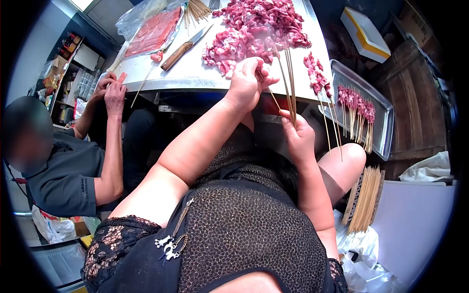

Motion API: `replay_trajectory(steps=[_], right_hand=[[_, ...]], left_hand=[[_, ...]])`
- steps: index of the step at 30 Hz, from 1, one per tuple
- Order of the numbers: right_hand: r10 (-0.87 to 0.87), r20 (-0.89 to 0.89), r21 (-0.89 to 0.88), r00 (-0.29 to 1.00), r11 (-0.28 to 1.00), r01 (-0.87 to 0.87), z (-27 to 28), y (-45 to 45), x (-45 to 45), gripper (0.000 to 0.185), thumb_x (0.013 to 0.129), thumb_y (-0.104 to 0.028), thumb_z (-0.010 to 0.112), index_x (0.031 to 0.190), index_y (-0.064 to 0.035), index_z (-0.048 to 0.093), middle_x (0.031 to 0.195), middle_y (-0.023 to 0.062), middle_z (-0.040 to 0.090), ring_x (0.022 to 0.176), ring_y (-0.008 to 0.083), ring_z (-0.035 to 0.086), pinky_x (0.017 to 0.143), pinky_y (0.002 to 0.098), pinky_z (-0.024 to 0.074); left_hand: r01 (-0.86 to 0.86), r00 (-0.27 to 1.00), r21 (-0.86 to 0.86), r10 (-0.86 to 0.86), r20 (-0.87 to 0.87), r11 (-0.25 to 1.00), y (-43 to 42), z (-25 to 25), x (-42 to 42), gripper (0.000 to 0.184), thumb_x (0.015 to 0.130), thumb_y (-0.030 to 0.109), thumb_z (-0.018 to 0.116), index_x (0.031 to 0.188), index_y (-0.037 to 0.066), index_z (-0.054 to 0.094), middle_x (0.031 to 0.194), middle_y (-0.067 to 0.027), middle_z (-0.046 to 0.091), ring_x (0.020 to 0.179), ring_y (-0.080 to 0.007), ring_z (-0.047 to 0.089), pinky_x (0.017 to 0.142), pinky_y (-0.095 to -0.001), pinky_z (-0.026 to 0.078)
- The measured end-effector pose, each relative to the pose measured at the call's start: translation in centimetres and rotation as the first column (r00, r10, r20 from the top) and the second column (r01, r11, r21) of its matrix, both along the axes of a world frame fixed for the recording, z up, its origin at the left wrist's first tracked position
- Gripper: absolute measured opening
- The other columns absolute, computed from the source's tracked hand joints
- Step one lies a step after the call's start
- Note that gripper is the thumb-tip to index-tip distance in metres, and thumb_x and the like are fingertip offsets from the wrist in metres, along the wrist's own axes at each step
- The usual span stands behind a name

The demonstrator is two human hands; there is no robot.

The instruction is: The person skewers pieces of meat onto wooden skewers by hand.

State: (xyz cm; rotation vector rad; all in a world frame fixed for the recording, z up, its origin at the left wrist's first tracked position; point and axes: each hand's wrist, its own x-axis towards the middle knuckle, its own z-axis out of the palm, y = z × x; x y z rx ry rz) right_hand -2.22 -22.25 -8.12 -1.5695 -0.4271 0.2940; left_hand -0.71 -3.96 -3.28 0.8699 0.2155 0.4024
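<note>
Over the front edge of the white table, my left hand is closed with its fingers pinched near the upper end of one thin skewer; any meat between the fingertips is hidden. To its right, my right hand grips several bare wooden skewers that point up over the table, and its fingers also touch the lower end of the single skewer. A large pile of cut raw meat lies just beyond my hands. Right of the pile, a few skewers loaded with meat rest at the table's edge.
A knife and a pack of red strips lie on the table. A metal tray with loaded skewers stands right, above a bundle of bare skewers. A co-worker sits at left, hands on a red piece.
</note>
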Motion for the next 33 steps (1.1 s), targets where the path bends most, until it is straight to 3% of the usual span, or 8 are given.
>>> replay_trajectory(steps=[3,5,8,16,30,32,33], right_hand=[[0.035,-0.044,0.052,0.998,0.998,-0.033,0.1,0.2,0.0,0.02,0.089,-0.009,0.058,0.107,-0.0019,0.064,0.073,-0.0052,0.057,0.059,0.0005,0.045,0.054,0.0168,0.0381],[0.203,-0.335,0.25,0.92,0.961,-0.121,1.2,0.3,-0.3,0.019,0.09,-0.007,0.056,0.108,-0.0008,0.062,0.066,-0.0072,0.05,0.052,0.0,0.039,0.046,0.0158,0.0311],[0.258,-0.443,0.319,0.859,0.94,-0.118,1.7,0.8,-0.6,0.02,0.091,-0.006,0.054,0.109,-0.0005,0.06,0.063,-0.0085,0.044,0.049,0.0004,0.035,0.043,0.0155,0.0251],[0.229,-0.41,0.336,0.883,0.938,-0.087,2.0,2.2,-1.1,0.021,0.091,-0.006,0.053,0.111,-0.0008,0.059,0.062,-0.0076,0.044,0.047,0.0006,0.035,0.042,0.0152,0.0254],[0.169,-0.389,0.307,0.905,0.951,-0.045,3.8,3.9,-1.6,0.022,0.091,-0.008,0.055,0.112,-0.0015,0.059,0.06,-0.0076,0.045,0.047,0.0005,0.036,0.042,0.0148,0.0272],[0.132,-0.387,0.301,0.913,0.953,-0.01,4.3,4.4,-1.2,0.022,0.092,-0.008,0.054,0.112,-0.0016,0.059,0.061,-0.0072,0.046,0.047,0.0002,0.037,0.042,0.0146,0.0281],[0.108,-0.374,0.32,0.921,0.947,0.019,4.5,4.8,-0.7,0.022,0.092,-0.008,0.054,0.112,-0.0019,0.059,0.062,-0.0069,0.047,0.048,0.0,0.037,0.043,0.0146,0.029]], left_hand=[[0.075,0.995,-0.1,-0.067,0.079,0.992,-0.1,-0.2,0.4,0.02,0.093,0.017,0.038,0.086,0.004,0.051,0.073,-0.0066,0.051,0.066,-0.0205,0.054,0.077,-0.0424,0.051],[0.128,0.987,-0.171,-0.108,0.118,0.977,-0.1,0.0,0.4,0.02,0.091,0.018,0.038,0.084,0.005,0.052,0.072,-0.0068,0.051,0.065,-0.021,0.053,0.077,-0.0423,0.05],[0.155,0.986,-0.189,-0.139,0.095,0.97,0.0,0.4,0.4,0.019,0.089,0.02,0.04,0.08,0.008,0.051,0.071,-0.0061,0.051,0.064,-0.0201,0.052,0.076,-0.0415,0.048],[0.084,0.991,-0.094,-0.073,0.113,0.992,0.0,1.8,0.4,0.019,0.087,0.022,0.04,0.076,0.009,0.05,0.068,-0.0047,0.051,0.061,-0.018,0.049,0.072,-0.0387,0.047],[0.076,0.977,-0.146,-0.045,0.21,0.986,1.0,1.8,0.4,0.019,0.088,0.018,0.04,0.076,0.006,0.049,0.068,-0.0075,0.053,0.067,-0.0192,0.054,0.069,-0.0365,0.05],[0.089,0.977,-0.007,-0.086,0.196,0.996,0.0,0.6,0.2,0.019,0.087,0.017,0.04,0.077,0.005,0.051,0.07,-0.0093,0.055,0.069,-0.0203,0.055,0.071,-0.0348,0.05],[0.182,0.982,-0.207,-0.168,0.083,0.961,-1.1,0.6,-0.7,0.018,0.088,0.014,0.04,0.081,0.002,0.051,0.075,-0.011,0.057,0.071,-0.0206,0.056,0.074,-0.0334,0.049]])
